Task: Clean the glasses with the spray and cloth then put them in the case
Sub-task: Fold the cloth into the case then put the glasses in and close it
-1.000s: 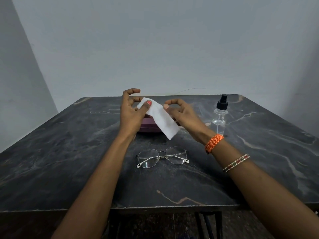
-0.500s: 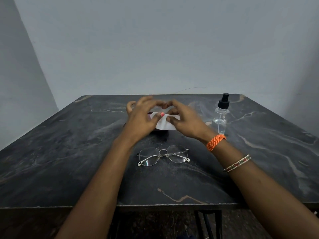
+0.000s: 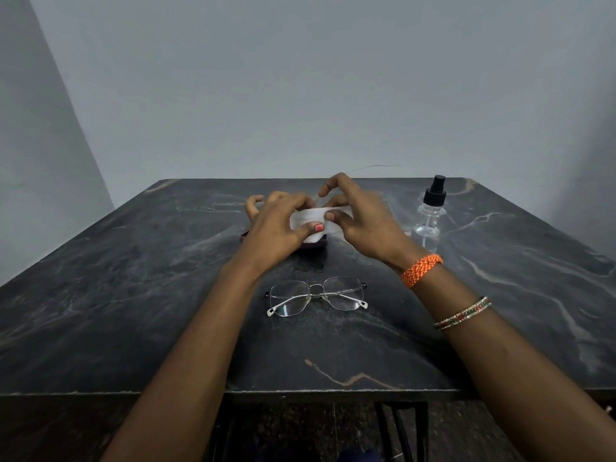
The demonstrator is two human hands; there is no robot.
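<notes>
A white cloth (image 3: 308, 219) is held between both hands above the middle of the table. My left hand (image 3: 278, 228) pinches its left part with the thumb on top. My right hand (image 3: 360, 221) pinches its right edge, two fingers raised. Under the hands lies a dark maroon case (image 3: 311, 247), mostly hidden. Thin metal-framed glasses (image 3: 316, 296) lie folded on the table, nearer to me than the hands. A clear spray bottle (image 3: 430, 215) with a black pump top stands upright to the right of my right hand.
The table (image 3: 133, 295) is dark marble with pale veins; its front edge runs across the lower view. A grey wall stands behind its far edge. Dark chair parts (image 3: 400, 428) show below the front edge.
The cloth hung open in a long strip a second ago; both hands have since brought it together into a small folded bundle low over the case. Glasses and bottle have not moved.
</notes>
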